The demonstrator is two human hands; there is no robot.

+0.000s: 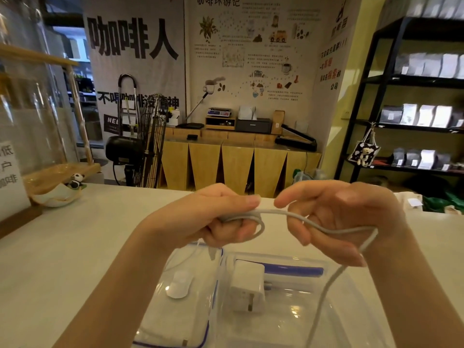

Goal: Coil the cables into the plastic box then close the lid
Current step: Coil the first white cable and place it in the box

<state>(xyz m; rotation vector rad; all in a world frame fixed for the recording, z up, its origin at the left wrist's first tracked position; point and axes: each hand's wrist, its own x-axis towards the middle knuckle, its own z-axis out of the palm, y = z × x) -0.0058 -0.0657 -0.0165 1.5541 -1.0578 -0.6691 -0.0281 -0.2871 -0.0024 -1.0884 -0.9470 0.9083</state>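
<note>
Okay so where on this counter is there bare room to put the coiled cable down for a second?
Bare counter lies left of the lid, out to the panda dish, and right of the box. The middle is crowded: box, charger, both hands.

left grip: bare, no glove, no ring, short plain nails | right grip: bare, no ring, short plain nails | arms: bare, no sleeves, no watch
</note>
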